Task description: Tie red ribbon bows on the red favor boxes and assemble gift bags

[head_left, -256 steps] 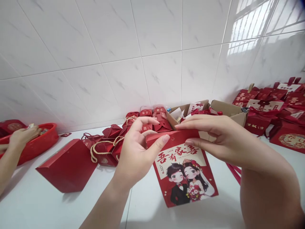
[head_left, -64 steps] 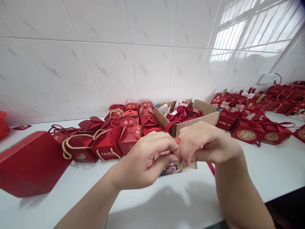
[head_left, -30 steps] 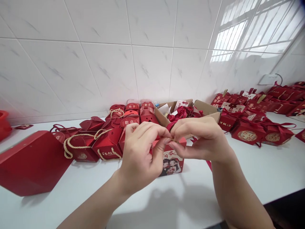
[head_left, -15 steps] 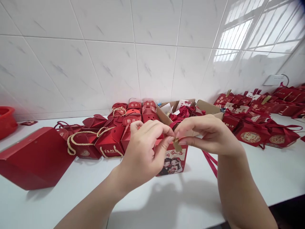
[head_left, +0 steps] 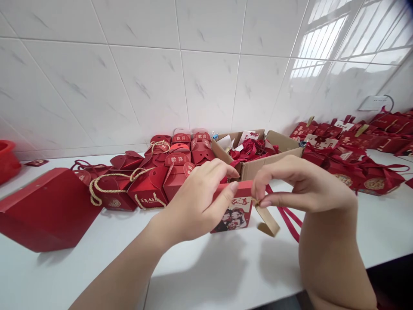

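My right hand (head_left: 290, 185) pinches the end of a short gold ribbon (head_left: 268, 221), which hangs down in a bent strip beside the box. In front of me stands a red gift box (head_left: 237, 215) with a cartoon couple in dark and white clothes on its face. Partly covering that box is my left hand (head_left: 201, 200), its thumb and forefinger apart with nothing visible between them. Whether the left fingers touch the box is hard to see. Dark red ribbons (head_left: 288, 221) trail over the table to the right, partly behind my right forearm.
An open cardboard box (head_left: 258, 165) of red ribbons and cards stands behind. Several small red gift boxes (head_left: 148, 187) fill the back left, near a large red box (head_left: 48, 211) and a red basin (head_left: 8, 161). More red boxes (head_left: 342, 168) line the right, against the tiled wall.
My right hand has moved right and away from the left, drawing the gold ribbon off the box front. The left thumb and forefinger have parted from their pinch.
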The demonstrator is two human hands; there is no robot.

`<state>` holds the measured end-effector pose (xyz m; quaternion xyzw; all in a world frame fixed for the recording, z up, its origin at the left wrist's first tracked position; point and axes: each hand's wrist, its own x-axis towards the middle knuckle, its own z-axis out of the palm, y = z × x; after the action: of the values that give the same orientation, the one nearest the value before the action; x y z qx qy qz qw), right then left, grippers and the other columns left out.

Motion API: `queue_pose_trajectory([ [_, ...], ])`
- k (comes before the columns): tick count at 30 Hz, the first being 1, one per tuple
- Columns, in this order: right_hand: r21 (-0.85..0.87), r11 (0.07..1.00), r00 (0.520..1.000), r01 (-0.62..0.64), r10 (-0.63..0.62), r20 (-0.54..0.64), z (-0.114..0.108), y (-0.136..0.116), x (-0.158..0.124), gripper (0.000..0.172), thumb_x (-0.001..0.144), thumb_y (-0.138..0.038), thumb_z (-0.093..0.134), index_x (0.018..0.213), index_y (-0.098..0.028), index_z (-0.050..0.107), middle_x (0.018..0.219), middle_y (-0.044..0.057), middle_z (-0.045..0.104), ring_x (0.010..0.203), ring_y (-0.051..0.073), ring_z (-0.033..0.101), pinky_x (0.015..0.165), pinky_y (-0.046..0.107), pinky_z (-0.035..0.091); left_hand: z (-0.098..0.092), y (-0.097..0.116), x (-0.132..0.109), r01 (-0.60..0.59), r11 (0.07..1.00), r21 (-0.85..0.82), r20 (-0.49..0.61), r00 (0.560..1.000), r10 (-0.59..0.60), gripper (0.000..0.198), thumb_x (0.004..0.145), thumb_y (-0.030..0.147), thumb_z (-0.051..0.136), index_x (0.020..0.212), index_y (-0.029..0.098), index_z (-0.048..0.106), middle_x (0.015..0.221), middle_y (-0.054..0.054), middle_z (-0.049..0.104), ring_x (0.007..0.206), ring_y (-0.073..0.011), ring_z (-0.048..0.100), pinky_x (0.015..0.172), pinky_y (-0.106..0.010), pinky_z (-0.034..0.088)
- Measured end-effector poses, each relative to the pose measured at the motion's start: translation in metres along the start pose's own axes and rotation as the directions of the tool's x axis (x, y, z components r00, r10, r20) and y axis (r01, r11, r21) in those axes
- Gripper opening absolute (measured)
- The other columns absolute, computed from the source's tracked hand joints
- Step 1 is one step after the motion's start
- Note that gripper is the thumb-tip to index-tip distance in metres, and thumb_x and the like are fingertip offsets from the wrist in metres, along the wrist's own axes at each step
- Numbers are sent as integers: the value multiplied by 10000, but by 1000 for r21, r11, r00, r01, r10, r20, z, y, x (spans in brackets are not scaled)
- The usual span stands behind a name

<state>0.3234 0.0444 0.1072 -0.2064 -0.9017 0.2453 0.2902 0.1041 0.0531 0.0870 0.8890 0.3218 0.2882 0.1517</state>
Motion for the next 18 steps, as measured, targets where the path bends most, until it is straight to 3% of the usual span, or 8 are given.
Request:
queue_pose_trajectory([
  [4,-70,984,980,-165,171,99,-4,1,-2,131,832,-178,597,957,-157,631,870,26,680,788,104,634,683,191,511,9,-12,5,95,971,221,155,979,-131,212,873,330,475,1027,197,533,1052,-55,594,968,-229,542,774,-352,427],
  [8,-142,950,949,-278,294,112,-3,8,2,109,832,-152,564,887,-160,658,835,22,675,775,119,620,670,219,482,18,-20,9,110,929,352,294,930,-222,145,871,285,459,927,179,541,925,-57,642,759,-208,606,582,-295,398],
  [12,-155,930,923,-333,355,150,-2,15,5,109,823,-136,559,823,-162,664,817,19,636,762,116,589,671,231,463,20,-20,11,138,916,376,276,927,-253,149,873,269,443,901,181,559,894,-55,667,707,-201,623,540,-280,375],
  [18,-200,918,904,-343,380,197,2,27,10,100,804,-258,625,783,-180,684,1002,46,554,830,127,543,736,258,448,20,-21,11,135,915,380,274,928,-251,163,848,260,453,838,190,599,810,-44,666,683,-205,613,535,-284,372],
])
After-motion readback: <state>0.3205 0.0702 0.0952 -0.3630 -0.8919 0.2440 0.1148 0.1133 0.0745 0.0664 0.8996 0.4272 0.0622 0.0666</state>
